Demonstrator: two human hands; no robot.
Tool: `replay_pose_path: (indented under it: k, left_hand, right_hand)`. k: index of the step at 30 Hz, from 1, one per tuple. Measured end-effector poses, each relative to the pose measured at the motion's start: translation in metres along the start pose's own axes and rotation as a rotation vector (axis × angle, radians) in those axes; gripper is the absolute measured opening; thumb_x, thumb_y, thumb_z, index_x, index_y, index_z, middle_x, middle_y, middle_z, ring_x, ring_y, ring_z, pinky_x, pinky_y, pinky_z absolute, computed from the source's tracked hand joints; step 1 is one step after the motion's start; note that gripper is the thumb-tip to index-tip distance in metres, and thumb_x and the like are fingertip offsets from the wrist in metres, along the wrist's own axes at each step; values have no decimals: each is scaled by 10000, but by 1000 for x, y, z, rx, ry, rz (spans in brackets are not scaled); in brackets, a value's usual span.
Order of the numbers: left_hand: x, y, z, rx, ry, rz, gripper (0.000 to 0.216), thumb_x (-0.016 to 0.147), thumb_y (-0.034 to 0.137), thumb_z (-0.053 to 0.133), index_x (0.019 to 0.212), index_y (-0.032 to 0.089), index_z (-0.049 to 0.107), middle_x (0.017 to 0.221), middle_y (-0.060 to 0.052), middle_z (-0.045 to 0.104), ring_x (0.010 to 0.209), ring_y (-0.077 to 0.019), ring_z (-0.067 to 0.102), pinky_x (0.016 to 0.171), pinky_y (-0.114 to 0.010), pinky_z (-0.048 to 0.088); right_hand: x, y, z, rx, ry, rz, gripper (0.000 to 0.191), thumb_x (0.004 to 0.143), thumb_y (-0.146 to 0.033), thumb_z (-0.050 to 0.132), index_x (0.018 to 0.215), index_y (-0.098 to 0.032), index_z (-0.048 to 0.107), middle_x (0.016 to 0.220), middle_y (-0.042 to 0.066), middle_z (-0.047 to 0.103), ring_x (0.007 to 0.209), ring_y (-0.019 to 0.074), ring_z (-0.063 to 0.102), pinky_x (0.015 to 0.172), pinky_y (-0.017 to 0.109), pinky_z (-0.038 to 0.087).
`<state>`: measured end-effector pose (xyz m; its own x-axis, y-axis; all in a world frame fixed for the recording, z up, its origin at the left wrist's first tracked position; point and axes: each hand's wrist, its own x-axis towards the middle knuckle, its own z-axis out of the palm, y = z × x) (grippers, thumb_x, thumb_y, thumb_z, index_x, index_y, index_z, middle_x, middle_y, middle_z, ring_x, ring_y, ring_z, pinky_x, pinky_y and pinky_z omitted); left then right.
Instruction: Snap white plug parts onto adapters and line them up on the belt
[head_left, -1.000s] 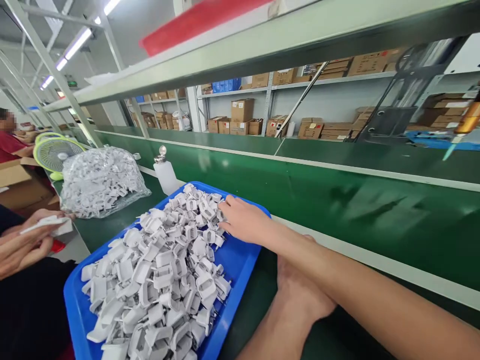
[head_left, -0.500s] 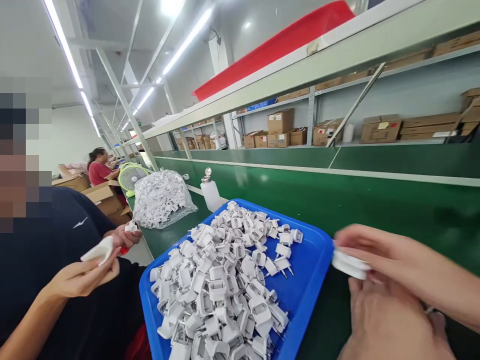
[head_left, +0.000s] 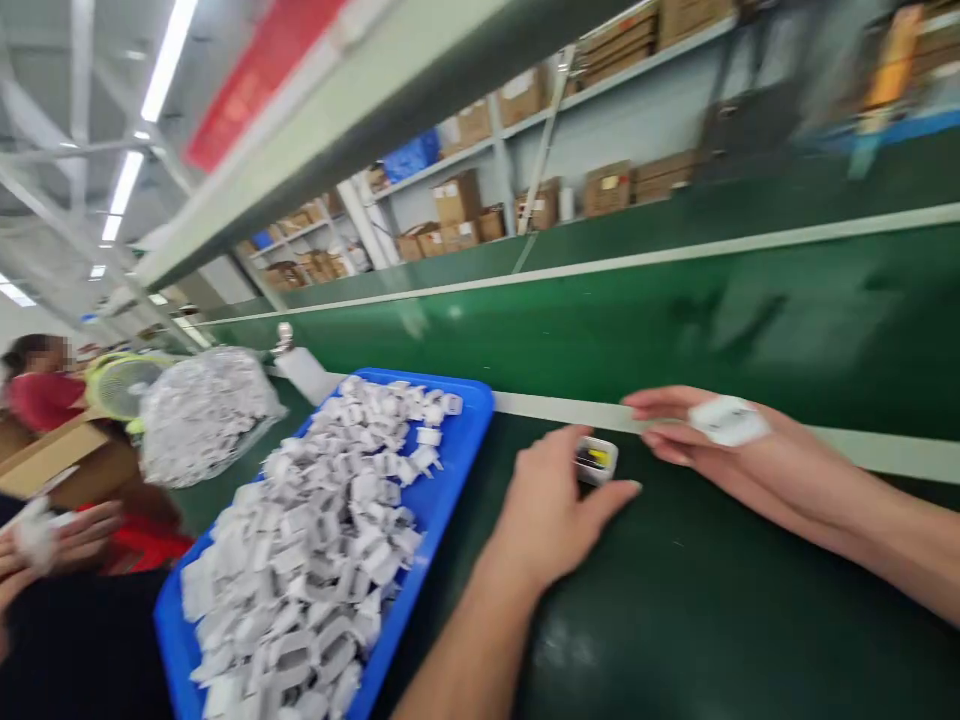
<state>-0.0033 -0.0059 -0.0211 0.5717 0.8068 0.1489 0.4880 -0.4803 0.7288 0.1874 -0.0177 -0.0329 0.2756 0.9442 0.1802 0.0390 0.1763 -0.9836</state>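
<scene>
White plug part [head_left: 727, 420] rests across your right hand [head_left: 720, 445], fingers loosely closed under it, far right over the worktop [head_left: 712, 620]. Left hand [head_left: 551, 505] pinches a small charger body [head_left: 596, 460] just beside, ends facing, likely for mating. Blue tray [head_left: 465, 450] of parts sits left, within reach.

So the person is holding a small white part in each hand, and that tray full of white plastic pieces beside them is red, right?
Not quite: the head view shows the tray is blue, not red. The rest holds: the left hand grips a small white part, the right hand holds another white piece, and the tray is heaped with white plastic pieces.
</scene>
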Motion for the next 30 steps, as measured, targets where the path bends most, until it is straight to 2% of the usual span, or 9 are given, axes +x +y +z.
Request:
replay_pose_path:
  k: [2, 5, 8, 12, 16, 19, 23, 26, 30]
  left_hand:
    - [-4, -14, 10, -43, 62, 49, 520, 948, 318, 674, 1419, 209, 486, 1367, -78, 585, 1258, -251, 549, 1126, -419, 421]
    - [-9, -24, 14, -78, 89, 37, 438, 959, 279, 636, 1380, 239, 522, 1351, -46, 606, 1233, -236, 571, 1104, -419, 425]
    - [-11, -19, 12, -98, 80, -21, 394, 916, 297, 699, 1293, 270, 586, 1264, -8, 660, 1160, -215, 613, 1040, -375, 457]
    - [-13, -10, 10, -115, 53, -34, 312, 870, 325, 753, 1162, 295, 645, 1138, 43, 703, 1057, -180, 647, 938, -306, 476]
    - [-12, -9, 9, -126, 48, -31, 317, 851, 345, 773, 1145, 308, 660, 1108, 64, 706, 1017, -165, 647, 887, -276, 469]
    - [-12, -8, 8, -118, 46, -34, 318, 837, 351, 788, 1124, 294, 665, 1087, 66, 706, 996, -157, 640, 874, -266, 459]
    - [-12, -6, 7, -122, 53, -50, 301, 806, 349, 820, 1050, 259, 668, 1010, 63, 704, 933, -148, 628, 839, -250, 448]
    - [-12, -5, 7, -122, 62, -54, 296, 797, 338, 831, 1019, 245, 658, 969, 63, 692, 903, -144, 615, 810, -243, 439]
    - [-12, -6, 6, -97, 44, -25, 299, 812, 341, 823, 1030, 240, 645, 967, 59, 679, 899, -152, 608, 795, -255, 430]
  right_hand:
    - [-10, -5, -14, 186, -96, 166, 349, 690, -319, 818, 983, -179, 690, 971, 75, 668, 711, 151, 587, 674, 314, 515]
    - [-16, -13, -14, 242, -66, 216, 324, 662, -156, 716, 977, -188, 646, 903, 42, 643, 728, 163, 617, 611, 269, 498]
    - [-21, -17, -7, 216, -73, 253, 428, 663, -40, 586, 1060, -198, 613, 927, 27, 612, 676, 137, 605, 579, 255, 508]
    - [-29, -21, -3, 205, -125, 283, 350, 710, -14, 580, 1025, -161, 619, 992, 48, 606, 717, 134, 627, 645, 275, 558]
    - [-30, -21, -3, 227, -205, 271, 240, 754, -52, 626, 977, -130, 670, 1039, 77, 660, 847, 157, 654, 736, 268, 561]
    - [-28, -18, -4, 202, -262, 211, 214, 791, -133, 685, 1004, -128, 702, 1025, 81, 698, 890, 167, 653, 744, 267, 548]
    - [-27, -25, -5, 12, -243, 48, 216, 826, -240, 728, 1015, -138, 701, 928, 53, 706, 825, 168, 648, 733, 295, 551]
    - [-29, -42, -7, -249, -276, -167, 162, 873, -242, 697, 1013, -160, 700, 926, 38, 695, 840, 174, 650, 780, 313, 542]
    - [-37, -56, -8, -669, -484, -418, 169, 941, -157, 602, 1070, -180, 709, 995, 50, 653, 881, 184, 624, 783, 312, 489]
